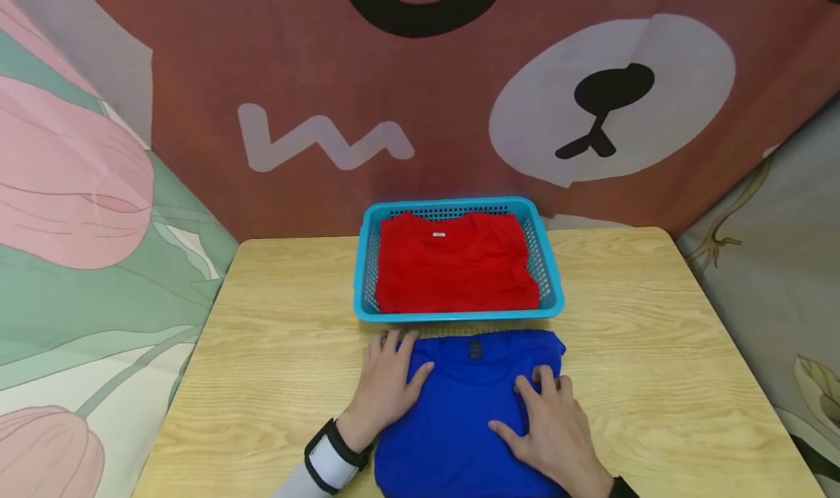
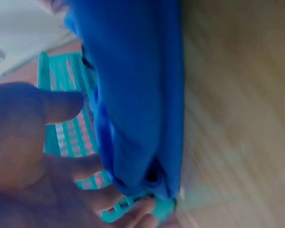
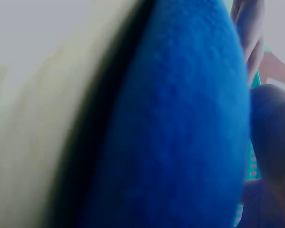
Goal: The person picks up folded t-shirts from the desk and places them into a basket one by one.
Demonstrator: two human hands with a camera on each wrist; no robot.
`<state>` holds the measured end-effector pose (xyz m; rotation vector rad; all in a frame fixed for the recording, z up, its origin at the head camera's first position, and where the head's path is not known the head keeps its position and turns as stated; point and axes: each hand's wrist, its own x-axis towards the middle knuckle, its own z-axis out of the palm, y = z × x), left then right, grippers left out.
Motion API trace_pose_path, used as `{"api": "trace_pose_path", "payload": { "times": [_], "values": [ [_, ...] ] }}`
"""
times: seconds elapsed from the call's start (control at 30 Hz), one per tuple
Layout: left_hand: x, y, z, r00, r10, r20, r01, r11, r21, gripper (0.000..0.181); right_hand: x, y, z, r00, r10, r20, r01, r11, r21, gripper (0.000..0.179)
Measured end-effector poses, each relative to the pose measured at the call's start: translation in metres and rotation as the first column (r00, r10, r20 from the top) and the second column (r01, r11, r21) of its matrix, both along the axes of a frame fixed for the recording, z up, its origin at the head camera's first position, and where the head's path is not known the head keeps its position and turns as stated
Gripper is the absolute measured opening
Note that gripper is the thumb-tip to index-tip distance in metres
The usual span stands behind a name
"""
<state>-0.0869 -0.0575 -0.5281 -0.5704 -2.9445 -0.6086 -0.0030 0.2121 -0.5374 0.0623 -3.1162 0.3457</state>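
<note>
A folded blue T-shirt (image 1: 453,418) lies on the table, its collar and dark neck label facing the basket. My left hand (image 1: 383,385) is at its upper left edge, fingertips by the corner and thumb over the cloth. On the right side, my right hand (image 1: 554,425) has its fingers spread and loosely bent over the shirt, thumb toward the middle. The left wrist view shows the folded layers of the blue T-shirt (image 2: 133,95) beside the left fingers. Close up in the right wrist view, a rounded fold of the blue T-shirt (image 3: 180,118) fills the middle.
Just beyond the shirt stands a blue plastic basket (image 1: 459,316) with perforated sides. A folded red T-shirt (image 1: 453,272) lies inside it, label up. The wooden table (image 1: 282,323) ends at a brown printed cloth (image 1: 446,104) behind. Patterned cloth (image 1: 79,265) hangs at the left.
</note>
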Motion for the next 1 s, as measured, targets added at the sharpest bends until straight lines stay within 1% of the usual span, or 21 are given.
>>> {"api": "trace_pose_path", "payload": {
  "times": [0.07, 0.13, 0.2, 0.3, 0.37, 0.43, 0.5, 0.57, 0.6, 0.67, 0.73, 0.77, 0.8, 0.83, 0.87, 0.93, 1.0],
  "values": [
    [-0.001, -0.008, -0.002, 0.999, 0.021, 0.031, -0.020, 0.999, -0.027, 0.067, 0.002, -0.005, 0.000, 0.999, 0.013, 0.033, -0.013, 1.000, -0.005, 0.076],
    [0.000, -0.016, -0.002, 0.997, 0.031, 0.076, -0.028, 0.998, -0.052, 0.072, 0.005, -0.011, 0.002, 0.996, 0.027, 0.089, -0.025, 0.999, -0.022, 0.077],
    [0.001, -0.023, -0.002, 0.991, 0.033, 0.130, -0.023, 0.997, -0.078, 0.076, 0.007, -0.015, 0.005, 0.986, 0.041, 0.159, -0.033, 0.998, -0.052, 0.076],
    [0.000, -0.033, 0.003, 0.977, 0.027, 0.210, -0.007, 0.996, -0.094, 0.076, 0.010, -0.020, 0.010, 0.966, 0.064, 0.249, -0.040, 0.994, -0.100, 0.074],
    [-0.001, -0.040, 0.007, 0.968, 0.037, 0.250, -0.010, 0.994, -0.111, 0.076, 0.012, -0.021, 0.013, 0.958, 0.079, 0.275, -0.047, 0.991, -0.122, 0.071],
    [-0.002, -0.046, 0.011, 0.958, 0.057, 0.282, -0.022, 0.992, -0.125, 0.076, 0.012, -0.020, 0.015, 0.955, 0.095, 0.280, -0.056, 0.988, -0.144, 0.067],
    [-0.004, -0.051, 0.015, 0.950, 0.074, 0.303, -0.031, 0.989, -0.142, 0.075, 0.010, -0.016, 0.018, 0.958, 0.102, 0.268, -0.059, 0.985, -0.164, 0.059],
    [-0.005, -0.056, 0.017, 0.944, 0.077, 0.320, -0.031, 0.989, -0.146, 0.074, 0.005, -0.011, 0.019, 0.970, 0.098, 0.220, -0.057, 0.982, -0.183, 0.048],
    [-0.005, -0.057, 0.017, 0.942, 0.075, 0.326, -0.030, 0.989, -0.142, 0.073, 0.001, -0.007, 0.020, 0.980, 0.096, 0.175, -0.061, 0.979, -0.195, 0.043],
    [-0.006, -0.058, 0.017, 0.939, 0.069, 0.336, -0.025, 0.991, -0.134, 0.072, -0.009, 0.001, 0.019, 0.994, 0.091, 0.058, -0.078, 0.975, -0.207, 0.038],
    [-0.006, -0.058, 0.016, 0.938, 0.068, 0.341, -0.025, 0.991, -0.129, 0.071, -0.022, 0.008, 0.017, 0.994, 0.087, -0.072, -0.100, 0.972, -0.211, 0.040],
    [-0.005, -0.057, 0.015, 0.938, 0.069, 0.341, -0.027, 0.992, -0.127, 0.070, -0.029, 0.012, 0.016, 0.989, 0.087, -0.122, -0.111, 0.972, -0.208, 0.045],
    [-0.005, -0.057, 0.015, 0.938, 0.068, 0.340, -0.026, 0.992, -0.126, 0.069, -0.035, 0.015, 0.014, 0.984, 0.088, -0.153, -0.119, 0.971, -0.207, 0.052],
    [-0.004, -0.056, 0.014, 0.937, 0.065, 0.343, -0.025, 0.992, -0.121, 0.068, -0.042, 0.019, 0.013, 0.983, 0.089, -0.163, -0.122, 0.971, -0.207, 0.060],
    [-0.004, -0.056, 0.014, 0.935, 0.062, 0.348, -0.023, 0.993, -0.114, 0.066, -0.047, 0.022, 0.011, 0.984, 0.087, -0.153, -0.118, 0.972, -0.204, 0.067],
    [-0.002, -0.054, 0.014, 0.925, 0.052, 0.376, -0.025, 0.997, -0.077, 0.061, -0.056, 0.027, 0.008, 0.992, 0.083, -0.098, -0.102, 0.972, -0.211, 0.077],
    [-0.001, -0.054, 0.014, 0.912, 0.036, 0.408, -0.032, 0.999, -0.016, 0.058, -0.061, 0.031, 0.006, 0.997, 0.079, -0.020, -0.082, 0.970, -0.227, 0.081]
  ]
}}
